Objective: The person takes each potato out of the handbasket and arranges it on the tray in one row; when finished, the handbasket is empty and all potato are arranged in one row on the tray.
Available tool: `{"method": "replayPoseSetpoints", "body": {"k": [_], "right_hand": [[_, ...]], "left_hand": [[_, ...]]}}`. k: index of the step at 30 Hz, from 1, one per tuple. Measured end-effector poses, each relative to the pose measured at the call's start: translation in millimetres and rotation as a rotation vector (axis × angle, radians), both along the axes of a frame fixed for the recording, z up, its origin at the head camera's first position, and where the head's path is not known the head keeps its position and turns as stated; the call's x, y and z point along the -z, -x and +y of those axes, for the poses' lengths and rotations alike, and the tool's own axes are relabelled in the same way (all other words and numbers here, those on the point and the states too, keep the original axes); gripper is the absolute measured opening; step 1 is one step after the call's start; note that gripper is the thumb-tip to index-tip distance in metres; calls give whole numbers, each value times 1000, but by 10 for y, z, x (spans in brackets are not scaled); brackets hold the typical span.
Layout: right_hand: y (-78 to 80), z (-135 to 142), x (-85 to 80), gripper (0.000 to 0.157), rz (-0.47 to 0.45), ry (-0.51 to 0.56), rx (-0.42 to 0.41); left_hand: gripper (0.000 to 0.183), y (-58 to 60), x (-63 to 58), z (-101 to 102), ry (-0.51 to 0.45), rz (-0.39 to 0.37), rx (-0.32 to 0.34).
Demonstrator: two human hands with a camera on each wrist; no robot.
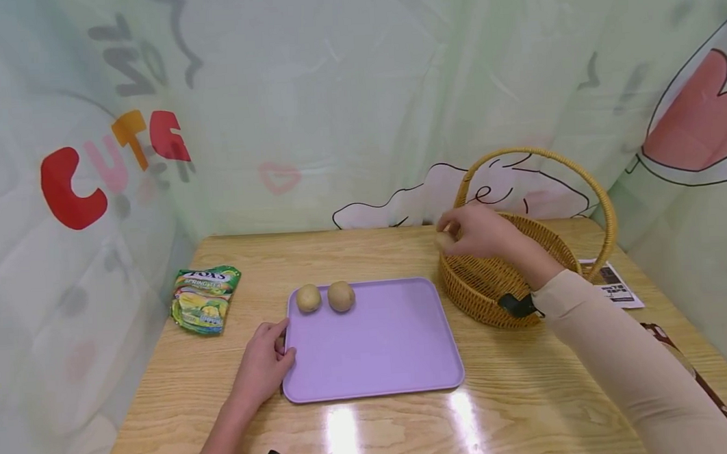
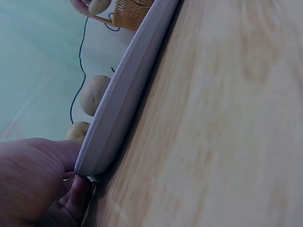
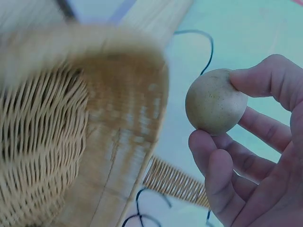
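At nine o'clock on the purple rectangular tray (image 1: 376, 343), your left hand (image 1: 263, 359) pinches it; toward two, your curled right hand (image 1: 477, 230) grips a round tan potato (image 3: 214, 103).

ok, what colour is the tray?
The tray is plain light purple; the head view shows it best.

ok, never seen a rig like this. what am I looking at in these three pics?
No machine: a person works with two bare hands. The wide picture comes from a camera worn on the head; the other two come from one on each wrist. The wooden table carries a purple tray with two potatoes on it, a wicker basket, a green packet and a printed sheet, partly hidden. The left hand grips the tray's left edge. The right hand pinches a third potato by the basket's rim, best seen in the right wrist picture.
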State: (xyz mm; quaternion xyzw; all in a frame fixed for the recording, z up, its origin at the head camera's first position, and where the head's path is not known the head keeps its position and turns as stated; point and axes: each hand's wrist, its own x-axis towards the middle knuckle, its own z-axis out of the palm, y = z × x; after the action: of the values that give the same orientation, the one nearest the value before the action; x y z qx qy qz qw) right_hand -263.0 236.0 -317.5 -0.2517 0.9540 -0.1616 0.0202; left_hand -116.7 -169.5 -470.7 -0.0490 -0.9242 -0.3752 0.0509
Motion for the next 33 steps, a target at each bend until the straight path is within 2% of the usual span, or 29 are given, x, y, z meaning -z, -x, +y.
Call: {"method": "replayPoseSetpoints", "body": {"k": [7, 13, 21, 33], "right_hand": [[-93, -285, 42, 29, -21, 39, -51], [-140, -511, 119, 26, -13, 30, -90], [-129, -787, 337, 29, -24, 54, -113], [-62, -1112, 699, 25, -103, 73, -79]], "left_hand": [[55, 1, -4, 7, -1, 28, 4], [55, 25, 24, -4, -4, 45, 5], [54, 21, 27, -5, -14, 63, 11], [53, 26, 24, -8, -10, 73, 13]]}}
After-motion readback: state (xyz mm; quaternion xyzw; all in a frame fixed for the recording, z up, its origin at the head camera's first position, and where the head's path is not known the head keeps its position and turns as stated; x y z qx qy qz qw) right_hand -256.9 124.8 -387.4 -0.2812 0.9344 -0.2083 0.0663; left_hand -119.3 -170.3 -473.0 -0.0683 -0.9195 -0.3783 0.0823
